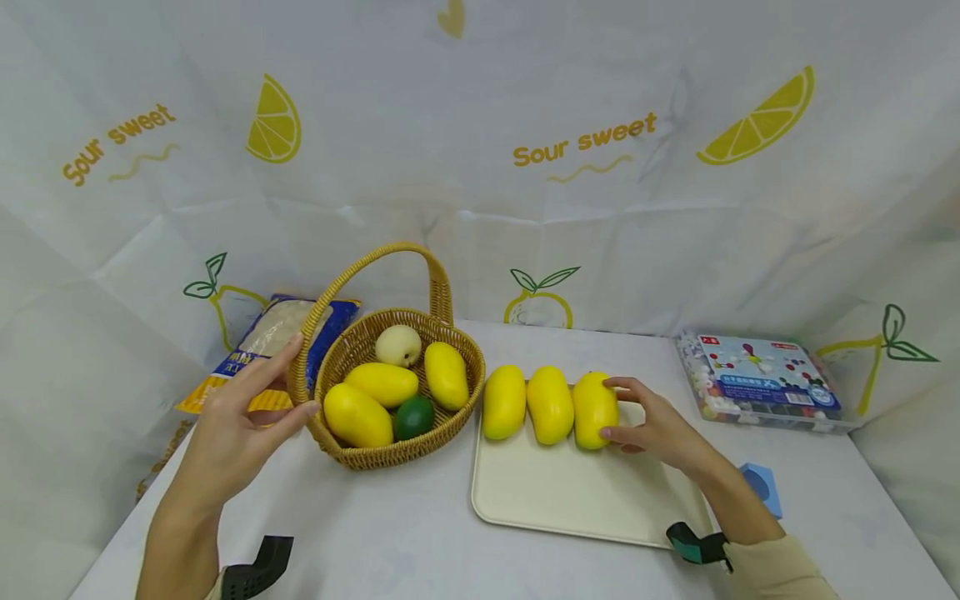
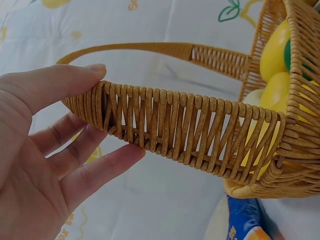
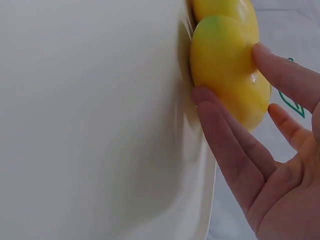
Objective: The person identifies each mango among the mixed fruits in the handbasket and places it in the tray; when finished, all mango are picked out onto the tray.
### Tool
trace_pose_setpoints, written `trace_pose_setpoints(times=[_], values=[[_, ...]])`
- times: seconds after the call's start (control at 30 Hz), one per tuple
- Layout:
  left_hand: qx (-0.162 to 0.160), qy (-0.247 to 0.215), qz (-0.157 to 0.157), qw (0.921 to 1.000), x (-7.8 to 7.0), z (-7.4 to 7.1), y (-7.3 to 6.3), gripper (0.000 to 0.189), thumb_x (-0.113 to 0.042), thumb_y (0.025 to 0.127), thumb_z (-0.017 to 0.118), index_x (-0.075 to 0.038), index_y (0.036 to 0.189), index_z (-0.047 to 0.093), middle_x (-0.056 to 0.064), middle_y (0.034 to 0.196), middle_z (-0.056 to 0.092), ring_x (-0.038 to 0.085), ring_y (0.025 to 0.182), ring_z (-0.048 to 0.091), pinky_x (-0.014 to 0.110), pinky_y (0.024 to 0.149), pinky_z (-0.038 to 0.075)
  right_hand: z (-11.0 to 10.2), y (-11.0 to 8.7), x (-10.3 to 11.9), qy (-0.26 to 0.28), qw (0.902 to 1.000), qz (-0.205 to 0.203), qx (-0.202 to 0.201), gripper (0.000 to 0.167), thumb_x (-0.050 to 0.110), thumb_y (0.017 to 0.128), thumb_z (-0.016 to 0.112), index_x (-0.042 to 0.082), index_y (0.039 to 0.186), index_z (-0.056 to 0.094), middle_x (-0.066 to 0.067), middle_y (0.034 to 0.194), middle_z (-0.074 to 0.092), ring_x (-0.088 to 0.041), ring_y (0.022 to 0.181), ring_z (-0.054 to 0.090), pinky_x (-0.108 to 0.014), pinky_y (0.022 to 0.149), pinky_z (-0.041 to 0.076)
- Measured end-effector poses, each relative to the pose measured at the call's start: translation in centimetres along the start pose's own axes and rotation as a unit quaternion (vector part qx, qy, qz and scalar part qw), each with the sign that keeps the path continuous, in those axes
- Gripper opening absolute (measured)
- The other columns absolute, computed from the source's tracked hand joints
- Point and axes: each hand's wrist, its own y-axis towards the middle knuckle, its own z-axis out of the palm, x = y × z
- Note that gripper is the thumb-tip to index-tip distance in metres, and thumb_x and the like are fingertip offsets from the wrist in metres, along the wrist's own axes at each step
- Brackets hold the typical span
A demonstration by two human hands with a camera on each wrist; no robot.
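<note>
A wicker basket (image 1: 405, 457) with a tall arched handle stands left of centre. My left hand (image 1: 232, 425) holds one side of that handle (image 2: 165, 120), thumb on one edge and fingers on the other. Inside the basket lie several yellow mangoes (image 1: 446, 375), a pale round fruit (image 1: 398, 345) and a dark green fruit (image 1: 414, 418). Three mangoes sit in a row along the far edge of a cream tray (image 1: 555, 500). My right hand (image 1: 663, 429) grips the rightmost mango (image 1: 595, 411) between thumb and fingers; the right wrist view shows its greenish end.
Behind the basket, on the left, leans a blue and yellow bag (image 1: 277, 333). A clear box of small coloured parts (image 1: 765, 379) lies at the back right. A small blue object (image 1: 763, 487) is beside the tray, partly behind my right forearm. A printed white curtain hangs behind.
</note>
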Motion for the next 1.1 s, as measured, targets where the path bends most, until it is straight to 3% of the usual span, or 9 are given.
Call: trace_pose_setpoints(times=[0.3, 0.8, 0.97, 1.1], values=[[-0.002, 0.0, 0.002, 1.0, 0.0, 0.0, 0.0, 0.085, 0.015, 0.078, 0.079, -0.018, 0.151, 0.051, -0.014, 0.103, 0.058, -0.003, 0.094, 0.055, 0.009, 0.073, 0.06, -0.4, -0.2, 0.1, -0.004, 0.9994, 0.032, -0.008, 0.09, 0.028, 0.09, 0.08, 0.012, 0.159, 0.024, -0.034, 0.159, 0.03, -0.029, 0.106, 0.07, -0.036, 0.079, 0.067], [-0.002, 0.01, 0.002, 0.9999, -0.1, -0.1, 0.0, 0.084, 0.014, 0.079, 0.079, -0.018, 0.151, 0.051, -0.015, 0.103, 0.058, -0.004, 0.094, 0.055, 0.008, 0.072, 0.059, -1.2, -0.6, 0.1, -0.007, 0.9969, 0.076, -0.015, 0.105, 0.041, 0.089, 0.079, 0.012, 0.164, 0.011, -0.036, 0.158, 0.029, -0.025, 0.094, 0.075, -0.04, 0.082, 0.067], [-0.002, 0.007, 0.0, 1.0, -0.1, -0.1, 0.0, 0.084, 0.014, 0.079, 0.078, -0.019, 0.151, 0.051, -0.016, 0.105, 0.057, -0.003, 0.093, 0.054, 0.008, 0.072, 0.06, -2.3, -0.8, 1.0, -0.039, 0.9968, 0.064, -0.027, 0.097, 0.041, 0.095, 0.072, 0.007, 0.163, 0.013, -0.038, 0.157, 0.029, -0.039, 0.108, 0.071, -0.045, 0.085, 0.066], [-0.002, 0.003, 0.001, 1.0, -0.1, -0.1, 0.0, 0.083, 0.014, 0.08, 0.078, -0.018, 0.151, 0.051, -0.016, 0.106, 0.057, -0.002, 0.093, 0.054, 0.009, 0.073, 0.06, -3.1, -0.5, 1.8, -0.087, 0.9935, 0.059, -0.044, 0.091, 0.044, 0.097, 0.068, 0.006, 0.162, 0.017, -0.035, 0.158, 0.03, -0.052, 0.13, 0.054, -0.056, 0.096, 0.061]])
